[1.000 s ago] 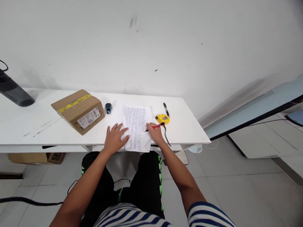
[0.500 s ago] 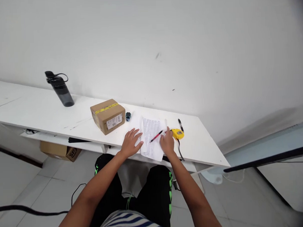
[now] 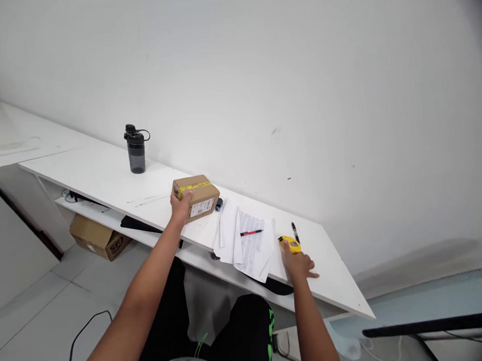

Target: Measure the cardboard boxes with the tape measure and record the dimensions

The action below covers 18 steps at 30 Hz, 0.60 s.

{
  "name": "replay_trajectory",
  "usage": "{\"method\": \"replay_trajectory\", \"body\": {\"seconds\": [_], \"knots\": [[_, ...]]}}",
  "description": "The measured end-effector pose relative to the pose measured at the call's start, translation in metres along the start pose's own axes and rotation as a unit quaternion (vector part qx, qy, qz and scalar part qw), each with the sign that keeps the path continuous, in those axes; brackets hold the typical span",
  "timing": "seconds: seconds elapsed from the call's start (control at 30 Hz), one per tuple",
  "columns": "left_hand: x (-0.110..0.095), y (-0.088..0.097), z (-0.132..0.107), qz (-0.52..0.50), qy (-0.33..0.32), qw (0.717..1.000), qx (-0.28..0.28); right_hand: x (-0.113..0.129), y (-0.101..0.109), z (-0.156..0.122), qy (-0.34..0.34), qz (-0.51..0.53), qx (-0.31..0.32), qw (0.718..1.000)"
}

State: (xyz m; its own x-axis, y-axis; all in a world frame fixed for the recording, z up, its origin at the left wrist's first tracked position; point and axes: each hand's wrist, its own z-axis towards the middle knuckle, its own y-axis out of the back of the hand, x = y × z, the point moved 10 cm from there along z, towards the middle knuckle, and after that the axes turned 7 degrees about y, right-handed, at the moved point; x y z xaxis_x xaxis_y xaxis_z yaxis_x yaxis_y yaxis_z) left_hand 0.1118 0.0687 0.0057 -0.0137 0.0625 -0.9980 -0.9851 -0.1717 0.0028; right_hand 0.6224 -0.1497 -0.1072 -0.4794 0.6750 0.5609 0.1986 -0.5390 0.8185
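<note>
1. Left hand (image 3: 180, 208): fingers clamped on the left end of the cardboard box (image 3: 201, 197), near the front edge of the desk (image 3: 334, 267).
2. Right hand (image 3: 299, 265), nearer the yellow tape measure (image 3: 291, 244): fingers spread; it lies just beyond, toward the back edge.

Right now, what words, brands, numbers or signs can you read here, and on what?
"SF": on the carton under the desk.
Label on the box: too small to read.
Marks on its yellow tape: too blurred.
Writing on the paper: too small to read.
</note>
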Motion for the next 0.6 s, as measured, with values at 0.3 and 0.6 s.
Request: {"method": "replay_trajectory", "body": {"seconds": [0.3,0.6], "knots": [[0.017,-0.008,0.007,-0.119,0.155,0.954,0.226,0.027,0.011,-0.002,0.037,0.055,0.006,0.998],[0.020,-0.021,0.005,-0.121,0.183,0.932,0.290,0.148,0.057,-0.010,0.200,0.325,-0.030,0.924]]}}
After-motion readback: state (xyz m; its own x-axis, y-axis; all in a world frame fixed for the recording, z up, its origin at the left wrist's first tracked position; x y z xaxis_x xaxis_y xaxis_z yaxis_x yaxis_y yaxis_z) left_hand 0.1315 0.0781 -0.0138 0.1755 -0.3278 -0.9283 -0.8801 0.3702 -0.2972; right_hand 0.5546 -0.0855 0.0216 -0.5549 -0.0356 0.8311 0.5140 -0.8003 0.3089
